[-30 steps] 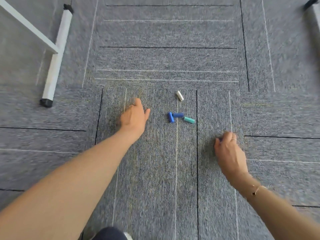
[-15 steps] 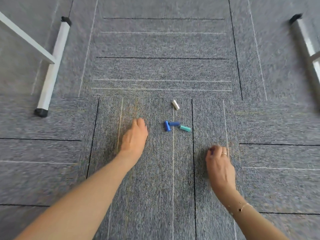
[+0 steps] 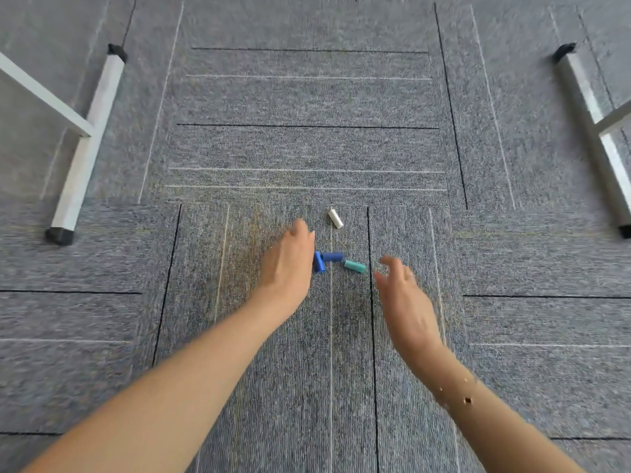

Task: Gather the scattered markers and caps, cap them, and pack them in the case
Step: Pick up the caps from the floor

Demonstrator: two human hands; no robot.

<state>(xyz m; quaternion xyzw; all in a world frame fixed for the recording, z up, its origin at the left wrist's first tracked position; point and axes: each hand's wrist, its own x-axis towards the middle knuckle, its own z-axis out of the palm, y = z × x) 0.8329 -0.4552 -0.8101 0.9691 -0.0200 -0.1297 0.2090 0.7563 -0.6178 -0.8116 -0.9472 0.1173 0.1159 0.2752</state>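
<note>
Floor: grey carpet tiles [image 3: 307, 148] with thin black and white lines, seen from above.
Furniture: white metal table leg [image 3: 87, 145] with black end caps at far left; a second white leg [image 3: 596, 131] at far right.
Writing: none readable on the caps or anywhere else.
Caps: four loose on the carpet between the hands. White cap [image 3: 335, 218] lies farthest away, apart from the rest. Blue cap [image 3: 318, 261] lies just beside the left hand's fingers, contact unclear. Darker blue cap [image 3: 333, 256] touches it, forming an L. Teal cap [image 3: 354, 266] lies just right of that, near the right hand's fingertips.
Left hand [image 3: 288, 264]: forearm reaches in from lower left, palm turned inward, fingers straight and together, edge-on to the carpet, holding nothing.
Right hand [image 3: 406, 302]: blurred, forearm from lower right, palm facing left, fingers loosely spread, holding nothing, above the carpet; thin bracelet [image 3: 466, 399] on the wrist.
</note>
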